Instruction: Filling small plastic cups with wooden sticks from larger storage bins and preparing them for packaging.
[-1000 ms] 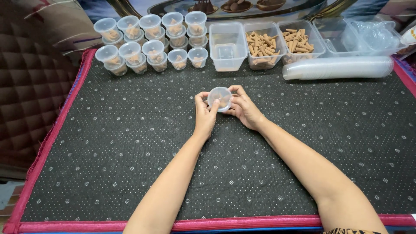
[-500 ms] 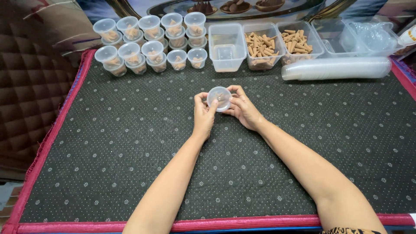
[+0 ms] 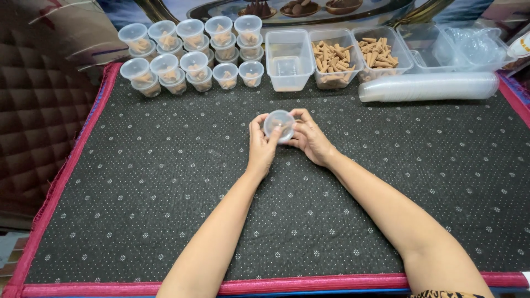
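Two hands meet over the middle of the worktop: the left hand [image 3: 260,144] and the right hand [image 3: 310,140] both pinch a small clear lidded cup [image 3: 279,124] between fingertips and thumbs, holding it just above the mat with its round lid turned toward the camera. Something pale brown shows faintly inside it.

Nothing lies between the hands and the far row of containers. At the back left stands a cluster of small filled cups [image 3: 193,52], some stacked two high, each with brown pieces inside. Right of them sits an empty clear rectangular tub [image 3: 287,59], then two tubs of brown cone-shaped sticks [image 3: 353,55] side by side. Further right is another clear tub [image 3: 425,47] next to a clear plastic bag of lids [image 3: 475,47]. In front of those, a long sleeve of stacked clear cups [image 3: 429,86] lies on its side, well apart from the hands.

Covering the worktop is a dark grey mat [image 3: 165,187] dotted with small white flower marks and edged with a pink border [image 3: 66,171]. To the left is a brown quilted cushion surface [image 3: 33,110]. Along the far edge runs a printed picture panel [image 3: 309,8] showing dishes on a tray.
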